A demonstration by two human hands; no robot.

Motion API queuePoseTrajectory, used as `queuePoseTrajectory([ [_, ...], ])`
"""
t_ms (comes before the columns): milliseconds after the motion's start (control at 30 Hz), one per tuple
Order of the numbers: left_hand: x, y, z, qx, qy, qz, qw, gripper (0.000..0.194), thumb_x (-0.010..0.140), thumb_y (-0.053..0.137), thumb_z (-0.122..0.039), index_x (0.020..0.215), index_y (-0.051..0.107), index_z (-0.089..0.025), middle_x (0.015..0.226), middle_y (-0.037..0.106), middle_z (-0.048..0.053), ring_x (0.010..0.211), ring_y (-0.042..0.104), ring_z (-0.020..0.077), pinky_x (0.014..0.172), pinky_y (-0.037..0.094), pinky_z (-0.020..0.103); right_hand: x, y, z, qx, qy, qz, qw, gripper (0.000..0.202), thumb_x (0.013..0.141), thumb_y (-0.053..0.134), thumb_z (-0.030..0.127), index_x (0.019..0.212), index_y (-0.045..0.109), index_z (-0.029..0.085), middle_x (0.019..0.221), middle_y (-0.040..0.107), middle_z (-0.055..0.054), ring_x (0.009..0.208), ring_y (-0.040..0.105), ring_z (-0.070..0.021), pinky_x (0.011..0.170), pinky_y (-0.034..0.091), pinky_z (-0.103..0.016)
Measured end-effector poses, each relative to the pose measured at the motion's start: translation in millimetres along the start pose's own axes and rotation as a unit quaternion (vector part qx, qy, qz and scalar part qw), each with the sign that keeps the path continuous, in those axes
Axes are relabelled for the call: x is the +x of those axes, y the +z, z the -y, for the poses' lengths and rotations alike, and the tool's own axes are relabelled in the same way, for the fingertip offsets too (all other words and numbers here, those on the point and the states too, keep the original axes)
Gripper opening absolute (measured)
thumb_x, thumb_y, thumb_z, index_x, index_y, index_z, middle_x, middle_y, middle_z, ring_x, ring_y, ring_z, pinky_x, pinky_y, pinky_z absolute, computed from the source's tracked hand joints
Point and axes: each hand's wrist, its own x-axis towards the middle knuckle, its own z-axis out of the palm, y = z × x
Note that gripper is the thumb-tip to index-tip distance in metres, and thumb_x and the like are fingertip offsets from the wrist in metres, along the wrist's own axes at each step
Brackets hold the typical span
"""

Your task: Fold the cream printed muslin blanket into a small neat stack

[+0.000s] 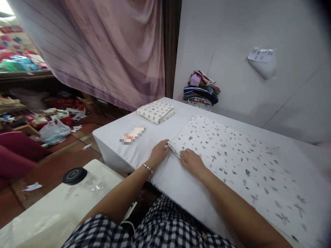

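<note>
Cloth [227, 151] touching left hand [159, 152], right hand [192, 162]; spread rightward

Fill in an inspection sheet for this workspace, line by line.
Surface: table with a white, slightly wrinkled cover.
Job's things: patterned cloth spread along the table; folded cloth beyond the left hand.
Clutter: pixelated item on the table, unidentifiable; black round object on a side table; plastic bag and paper-like scrap on the floor.
Hands: left hand and right hand at the patterned cloth's layered end.
Cables: nothing certain seen.
Surroundings: pink curtain; pale wall bearing a labelled pouch; cloth stack near it.
</note>
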Motion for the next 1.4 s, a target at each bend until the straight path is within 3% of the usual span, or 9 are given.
queuePoseTrajectory([
  [133, 0.7, 4.2, -6.6, -0.183, -0.124, 0.023, 0.975, 0.044, 0.078, 0.054, -0.018, 0.122, 0.049, -0.016, 0.084, 0.068, 0.004, 0.063, 0.062, 0.0136, 0.064, 0.05, 0.027, 18.7, 5.0, 9.1, 0.034, 0.022, -0.015, 0.999, 0.017, 0.09, 0.048, 0.031, 0.099, 0.059, 0.02, 0.099, 0.055, -0.005, 0.091, 0.051, -0.0175, 0.069, 0.035, -0.026],
  [267, 1.3, 9.4, -15.0, -0.406, -0.232, 0.036, 0.883, 0.046, 0.076, 0.055, -0.011, 0.12, 0.045, -0.01, 0.075, 0.066, 0.004, 0.06, 0.063, 0.014, 0.059, 0.052, 0.027, 29.2, 7.4, 13.8, 0.096, 0.027, -0.034, 0.994, 0.017, 0.091, 0.047, 0.03, 0.096, 0.06, 0.021, 0.093, 0.056, -0.003, 0.084, 0.052, -0.0146, 0.069, 0.035, -0.025],
  [367, -1.1, 11.8, -17.6, -0.496, -0.239, 0.018, 0.835, 0.051, 0.072, 0.061, -0.01, 0.12, 0.045, -0.009, 0.073, 0.067, 0.004, 0.065, 0.065, 0.0146, 0.065, 0.054, 0.028, 36.3, 9.1, 14.9, 0.14, 0.019, -0.055, 0.988, 0.018, 0.091, 0.046, 0.028, 0.1, 0.061, 0.021, 0.093, 0.057, -0.003, 0.086, 0.052, -0.0145, 0.072, 0.037, -0.024],
  [467, -5.4, 12.4, -17.5, -0.528, -0.23, -0.002, 0.818, 0.052, 0.073, 0.063, -0.014, 0.121, 0.045, -0.009, 0.075, 0.068, 0.005, 0.067, 0.065, 0.0147, 0.068, 0.054, 0.029, 44.3, 12.3, 14.9, 0.171, 0.019, -0.068, 0.983, 0.02, 0.091, 0.047, 0.027, 0.105, 0.06, 0.021, 0.094, 0.058, -0.003, 0.086, 0.053, -0.0148, 0.074, 0.038, -0.025],
  [700, -9.9, 13.3, -15.2, -0.541, -0.205, -0.014, 0.815, 0.052, 0.071, 0.066, -0.015, 0.119, 0.047, -0.011, 0.075, 0.066, 0.003, 0.069, 0.065, 0.0144, 0.074, 0.055, 0.033, 54.5, 21.9, 11.6, 0.214, -0.011, -0.094, 0.972, 0.017, 0.09, 0.049, 0.025, 0.095, 0.064, 0.02, 0.087, 0.058, -0.003, 0.081, 0.053, -0.0148, 0.072, 0.038, -0.025],
  [867, -5.8, 17.6, -12.2, -0.526, -0.207, -0.013, 0.825, 0.05, 0.07, 0.071, -0.019, 0.115, 0.051, -0.012, 0.07, 0.062, -0.001, 0.063, 0.061, 0.011, 0.069, 0.055, 0.03, 54.3, 27.2, 8.6, 0.23, -0.032, -0.111, 0.966, 0.024, 0.092, 0.043, 0.025, 0.081, 0.064, 0.02, 0.077, 0.055, -0.001, 0.075, 0.052, -0.0142, 0.069, 0.039, -0.025],
  [1033, -5.5, 17.4, -12.0, -0.504, -0.207, -0.02, 0.838, 0.045, 0.072, 0.067, -0.017, 0.114, 0.051, -0.012, 0.069, 0.061, -0.002, 0.06, 0.061, 0.0103, 0.065, 0.055, 0.027, 48.8, 28.7, 11.1, 0.232, -0.019, -0.153, 0.96, 0.024, 0.092, 0.041, 0.023, 0.089, 0.064, 0.02, 0.083, 0.056, -0.003, 0.079, 0.054, -0.0146, 0.071, 0.041, -0.025],
  [1200, -7.5, 15.2, -13.8, -0.495, -0.207, -0.024, 0.844, 0.045, 0.072, 0.062, -0.014, 0.115, 0.05, -0.012, 0.068, 0.061, -0.002, 0.059, 0.062, 0.0105, 0.067, 0.055, 0.028, 41.8, 29.0, 19.6, 0.145, -0.001, -0.144, 0.979, 0.028, 0.093, 0.038, 0.023, 0.109, 0.06, 0.022, 0.099, 0.059, -0.005, 0.087, 0.056, -0.0149, 0.073, 0.042, -0.025],
  [1400, -7.5, 18.0, -9.2, -0.492, -0.194, -0.028, 0.848, 0.047, 0.071, 0.058, -0.011, 0.116, 0.048, -0.014, 0.063, 0.059, -0.005, 0.056, 0.06, 0.0104, 0.064, 0.054, 0.027, 42.5, 30.1, 27.3, 0.045, -0.008, -0.101, 0.994, 0.024, 0.093, 0.038, 0.023, 0.1, 0.061, 0.023, 0.096, 0.059, -0.004, 0.085, 0.054, -0.0155, 0.066, 0.039, -0.025],
])
